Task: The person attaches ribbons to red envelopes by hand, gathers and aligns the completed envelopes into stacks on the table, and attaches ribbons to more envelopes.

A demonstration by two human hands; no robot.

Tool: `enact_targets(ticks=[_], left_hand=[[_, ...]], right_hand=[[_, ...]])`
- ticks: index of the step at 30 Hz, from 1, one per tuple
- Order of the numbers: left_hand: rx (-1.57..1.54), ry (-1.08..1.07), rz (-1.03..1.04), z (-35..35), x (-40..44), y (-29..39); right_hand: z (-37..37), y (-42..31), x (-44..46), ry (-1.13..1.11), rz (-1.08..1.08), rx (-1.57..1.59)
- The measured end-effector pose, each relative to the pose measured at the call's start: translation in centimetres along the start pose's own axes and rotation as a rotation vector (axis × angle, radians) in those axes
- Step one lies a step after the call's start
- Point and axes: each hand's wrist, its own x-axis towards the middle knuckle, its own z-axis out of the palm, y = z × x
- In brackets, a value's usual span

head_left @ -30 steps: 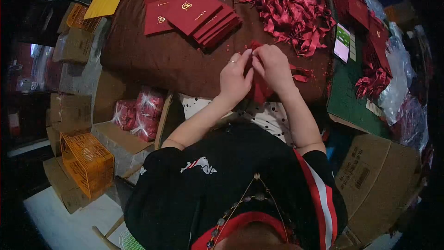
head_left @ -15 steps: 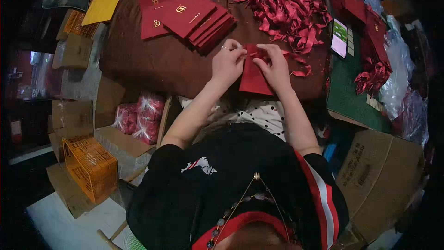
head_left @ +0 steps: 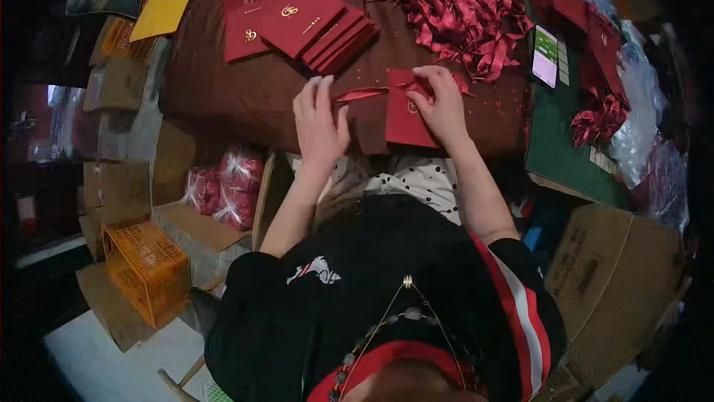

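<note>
A dark red card (head_left: 405, 123) with a gold emblem lies at the near edge of the table, turned lengthwise toward me. Across its upper part runs a red ribbon (head_left: 362, 94), its left end stretched out over the tablecloth. My left hand (head_left: 320, 121) is just left of that end, fingers extended and thumb apart; whether it still touches the ribbon is hard to see. Over the card's upper right, my right hand (head_left: 441, 108) has thumb and forefinger closed on the ribbon. A short ribbon tail shows behind its fingers.
Stacked red cards (head_left: 309, 26) lie at the upper left, a heap of red ribbons (head_left: 454, 11) at the upper right. A phone (head_left: 545, 56) rests on a green surface (head_left: 558, 134), near ribboned cards (head_left: 602, 60). Cardboard boxes (head_left: 602, 283) and an orange crate (head_left: 149, 272) stand lower down.
My left hand has moved left, away from the card, and its fingers have straightened. The ribbon's left part now lies stretched out, and the card's gold emblem shows. My right hand stays nearly in place.
</note>
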Motion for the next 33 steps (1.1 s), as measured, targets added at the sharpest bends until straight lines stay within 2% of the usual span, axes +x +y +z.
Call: enact_targets(ticks=[1,2,3,5,7,9,11,13,14,16,17,18,19,20,22,23,26,28,33], left_hand=[[-0.070,0.003,0.114,0.5,-0.2,0.7],[-0.152,-0.095,0.183,0.8,-0.2,1.6],[-0.195,-0.146,0.285,1.6,-0.2,1.9],[-0.180,-0.257,0.317,3.5,-0.4,2.1],[-0.138,-0.308,0.298,4.2,-0.1,1.6],[-0.140,-0.287,0.320,4.2,0.0,1.3],[-0.156,-0.278,0.307,4.2,-0.1,1.3],[-0.160,-0.369,0.292,3.5,0.2,1.5],[-0.217,-0.282,0.309,4.4,-0.6,0.8],[-0.193,-0.404,0.264,2.9,-0.4,1.4],[-0.199,-0.308,0.294,4.4,-1.3,0.7],[-0.225,-0.373,0.282,3.8,-0.8,0.9],[-0.202,-0.374,0.280,4.1,-1.1,1.0],[-0.181,-0.391,0.272,4.5,-1.2,1.0],[-0.207,-0.427,0.240,3.5,-0.9,1.4],[-0.212,-0.371,0.243,3.9,-1.1,1.4],[-0.245,-0.296,0.236,4.3,-1.2,1.3],[-0.220,-0.467,0.220,3.7,-1.1,1.4],[-0.244,-0.444,0.214,4.3,-1.5,1.2]], right_hand=[[-1.2,-1.0,-0.1,0.003,0.020,0.113],[-2.1,-1.6,-0.1,0.004,0.039,0.225],[-2.6,-0.1,0.0,0.136,-0.214,0.075],[-5.2,0.3,-0.6,0.175,-0.082,-0.007],[-7.6,2.3,-1.1,0.206,-0.129,-0.331],[-9.5,3.0,-1.9,0.071,-0.049,-0.460],[-9.5,4.1,-2.7,0.081,-0.064,-0.543],[-9.1,2.4,-2.8,0.064,0.045,-0.511],[-8.6,4.6,-3.0,0.049,0.015,-0.384],[-7.9,4.0,-2.6,0.126,-0.073,-0.422],[-7.9,5.1,-2.3,0.121,-0.047,-0.287],[-7.6,7.9,-2.1,0.149,-0.020,-0.088],[-7.6,7.9,-2.2,0.226,-0.012,-0.084],[-8.5,4.2,-1.5,0.138,0.192,-0.135],[-7.1,5.0,-1.3,0.191,0.102,-0.282],[-7.5,5.2,-1.7,0.113,-0.090,-0.479],[-6.6,4.2,-0.9,0.105,-0.108,-0.420],[-7.2,6.3,-1.7,0.092,-0.118,-0.350],[-7.3,8.6,-1.9,0.044,-0.139,-0.180]])
